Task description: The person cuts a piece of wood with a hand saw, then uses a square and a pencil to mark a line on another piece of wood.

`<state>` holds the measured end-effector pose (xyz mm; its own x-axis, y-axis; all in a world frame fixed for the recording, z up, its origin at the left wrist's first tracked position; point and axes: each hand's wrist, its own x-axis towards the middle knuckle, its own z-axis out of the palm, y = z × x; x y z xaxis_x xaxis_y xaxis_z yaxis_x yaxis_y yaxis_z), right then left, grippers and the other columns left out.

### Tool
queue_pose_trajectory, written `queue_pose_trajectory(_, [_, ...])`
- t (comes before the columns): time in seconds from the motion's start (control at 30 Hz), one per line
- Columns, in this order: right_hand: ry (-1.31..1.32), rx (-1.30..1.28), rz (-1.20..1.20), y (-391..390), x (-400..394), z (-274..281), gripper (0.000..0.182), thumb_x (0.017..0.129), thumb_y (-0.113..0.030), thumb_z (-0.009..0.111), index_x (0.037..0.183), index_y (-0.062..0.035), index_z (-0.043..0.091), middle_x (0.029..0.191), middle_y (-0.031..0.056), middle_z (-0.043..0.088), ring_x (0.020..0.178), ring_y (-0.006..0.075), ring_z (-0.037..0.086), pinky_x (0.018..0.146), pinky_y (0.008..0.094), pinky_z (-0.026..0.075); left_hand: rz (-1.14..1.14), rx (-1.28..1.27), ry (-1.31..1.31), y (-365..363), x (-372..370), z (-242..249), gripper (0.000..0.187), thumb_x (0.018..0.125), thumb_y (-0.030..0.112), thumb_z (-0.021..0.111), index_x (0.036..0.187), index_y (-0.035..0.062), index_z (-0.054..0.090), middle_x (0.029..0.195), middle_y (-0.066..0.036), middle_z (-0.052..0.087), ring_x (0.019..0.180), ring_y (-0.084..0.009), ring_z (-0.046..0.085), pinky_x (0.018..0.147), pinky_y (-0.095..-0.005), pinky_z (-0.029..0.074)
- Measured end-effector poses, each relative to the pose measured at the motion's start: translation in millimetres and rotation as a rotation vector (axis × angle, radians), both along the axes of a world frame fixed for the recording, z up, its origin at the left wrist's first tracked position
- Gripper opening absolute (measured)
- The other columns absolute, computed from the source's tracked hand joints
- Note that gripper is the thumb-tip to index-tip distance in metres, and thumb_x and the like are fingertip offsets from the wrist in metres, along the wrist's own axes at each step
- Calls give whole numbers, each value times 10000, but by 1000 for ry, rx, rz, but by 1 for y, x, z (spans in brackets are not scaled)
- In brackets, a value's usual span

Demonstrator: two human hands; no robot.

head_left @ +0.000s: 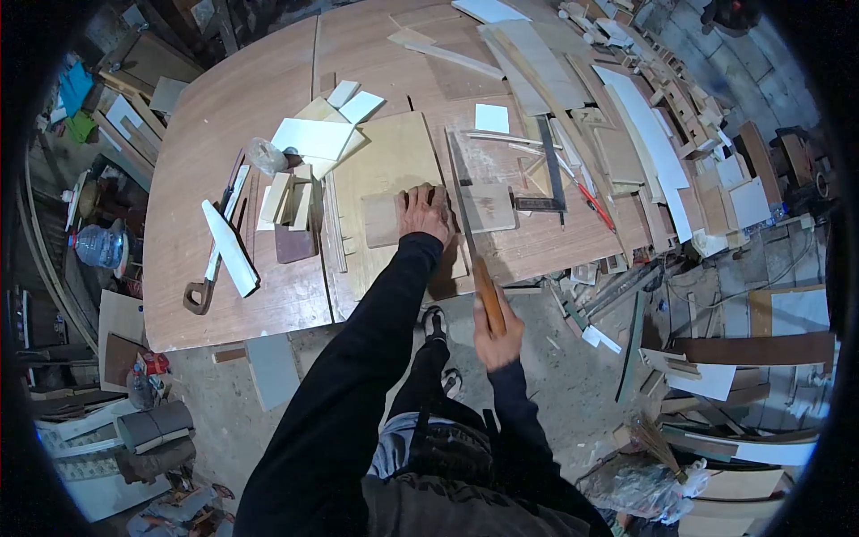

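Observation:
My right hand (498,340) is wrapped round the orange-brown wooden handle (488,291) of a handsaw, whose long narrow blade (458,188) points away across the table. The blade lies across a small light wooden board (383,219), parts of which show on either side of it. My left hand (425,213) presses on this board just left of the blade, fingers curled toward its far edge. Beneath the small board is a larger plywood panel (385,152).
Left on the table are another handsaw (199,295), a white strip (231,251), a clear plastic cup (266,156) and wood blocks (295,201). A try square (550,170), a red pencil-like tool (595,206) and long strips lie right. Offcuts crowd the floor.

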<state>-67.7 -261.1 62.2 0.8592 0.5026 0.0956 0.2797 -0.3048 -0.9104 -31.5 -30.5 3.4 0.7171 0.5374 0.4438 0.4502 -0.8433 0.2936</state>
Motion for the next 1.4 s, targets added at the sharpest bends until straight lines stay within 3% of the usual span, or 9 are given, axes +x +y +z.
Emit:
queue_pose_trajectory(0.2, [81,-34,23,-29,-19,-11,438,862,-140,637,1284,-59,550,1071,200,666,916,265,694,793,324,524,41,29,0,11,4,1,438,708,165,617,1134,62,605,1118,-158,541,1126,-336,467,1035,-507,287])
queue_pose_trajectory(0.33, [66,-41,-36,-78,-57,-17,435,855,-106,620,1285,-89,558,1084,165,670,874,230,704,759,311,533,5,-25,51,4,-4,-3,489,687,153,652,1171,90,615,1137,-150,544,1118,-335,474,1023,-482,310])
queue_pose_trajectory(0.53, [11,57,-33,-1,-6,-13,411,866,-116,624,1268,-54,561,943,202,677,770,238,703,686,316,528,8,1,70,6,1,-1,499,705,213,646,1174,50,594,1139,-167,536,1138,-336,459,1047,-505,284])
queue_pose_trajectory(0.63, [170,-42,2,-25,-16,-12,413,862,-110,627,1262,-29,559,947,209,680,755,249,702,693,323,531,17,10,44,4,0,-1,496,701,202,645,1168,43,596,1145,-174,534,1142,-341,457,1049,-510,282])
queue_pose_trajectory(0.73, [-103,-21,-17,-82,-55,-24,414,861,-112,633,1257,-19,556,925,199,685,752,277,699,694,327,532,18,-55,96,5,1,1,492,699,197,646,1164,42,602,1145,-179,530,1142,-346,454,1052,-513,278])
queue_pose_trajectory(0.87, [-16,23,-36,-73,-47,-2,431,860,-121,641,1263,-3,545,915,199,684,765,290,698,694,330,534,2,18,24,7,4,-3,460,688,170,638,1128,39,605,1135,-174,532,1117,-359,461,1020,-481,313])
queue_pose_trajectory(1.03, [83,14,9,-18,-8,-1,453,860,-121,641,1285,-12,532,905,170,687,738,199,684,678,318,530,7,-3,56,4,0,-2,480,680,189,641,1136,43,619,1120,-169,527,1133,-331,454,1039,-494,284])
queue_pose_trajectory(1.13, [109,-6,-3,-51,-35,2,379,886,-120,618,1252,-31,571,943,159,682,840,175,661,745,300,515,18,-9,46,2,2,3,471,681,179,635,1132,43,621,1118,-169,528,1130,-328,456,1031,-488,286])
queue_pose_trajectory(1.4, [27,-36,-31,-39,-28,20,403,863,-108,627,1258,-62,566,887,151,673,741,170,672,687,287,521,-5,-33,34,8,1,2,469,669,161,637,1122,41,613,1115,-173,529,1120,-337,457,1025,-484,285])
